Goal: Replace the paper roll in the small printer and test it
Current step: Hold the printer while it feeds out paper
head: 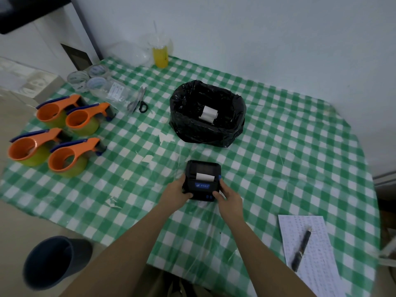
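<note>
A small black printer (202, 171) with a blue label sits on the green checked tablecloth (278, 146) near the middle front. A short white strip of paper (205, 176) sticks up from its slot. My left hand (179, 192) grips the printer's left side. My right hand (228, 197) holds its right front corner, thumb by the blue buttons. Behind the printer stands a bin lined with a black bag (186, 125), and a white paper roll (209, 113) lies inside it.
Several orange tape dispensers (57, 136) stand at the left. Scissors (139, 101), clear tape rolls (94, 82) and a yellow drink cup (160, 54) are at the back. A printed sheet (317, 260) with a pen (301, 250) lies at the front right. A dark bucket (51, 262) is on the floor.
</note>
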`<control>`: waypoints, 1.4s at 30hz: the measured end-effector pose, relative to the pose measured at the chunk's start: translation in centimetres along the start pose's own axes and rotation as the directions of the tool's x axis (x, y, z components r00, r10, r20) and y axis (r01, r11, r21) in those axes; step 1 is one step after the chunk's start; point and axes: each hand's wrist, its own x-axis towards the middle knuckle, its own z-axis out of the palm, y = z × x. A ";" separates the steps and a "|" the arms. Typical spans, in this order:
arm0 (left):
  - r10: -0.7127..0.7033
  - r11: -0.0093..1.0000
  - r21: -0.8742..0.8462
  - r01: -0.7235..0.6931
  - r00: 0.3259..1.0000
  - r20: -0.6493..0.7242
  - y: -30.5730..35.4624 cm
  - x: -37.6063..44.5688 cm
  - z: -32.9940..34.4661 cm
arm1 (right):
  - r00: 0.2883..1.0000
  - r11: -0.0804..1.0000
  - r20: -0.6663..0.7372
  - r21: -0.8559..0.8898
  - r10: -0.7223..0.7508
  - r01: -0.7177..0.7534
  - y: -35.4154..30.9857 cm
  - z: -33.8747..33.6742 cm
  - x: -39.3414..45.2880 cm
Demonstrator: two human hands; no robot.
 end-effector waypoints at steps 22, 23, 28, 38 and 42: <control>0.007 1.000 0.005 -0.007 1.000 -0.008 0.2 -0.2 -0.1 | 1.000 1.000 -0.009 -0.025 -0.002 0.002 0.0 0.1 0.1; 0.007 1.000 0.008 -0.007 1.000 -0.007 0.2 -0.2 -0.1 | 1.000 1.000 -0.010 -0.022 -0.003 0.003 0.0 0.1 0.1; 0.007 1.000 0.007 -0.007 1.000 -0.003 0.2 -0.2 -0.1 | 1.000 1.000 -0.009 -0.028 -0.012 0.012 0.0 0.1 0.0; 0.009 1.000 -0.014 -0.009 1.000 -0.007 0.1 -0.2 0.0 | 1.000 1.000 -0.012 -0.014 -0.008 0.007 0.0 0.1 0.1; 0.006 1.000 -0.004 -0.006 1.000 -0.009 0.1 -0.1 0.0 | 1.000 1.000 -0.009 0.003 -0.007 0.007 0.1 0.1 0.0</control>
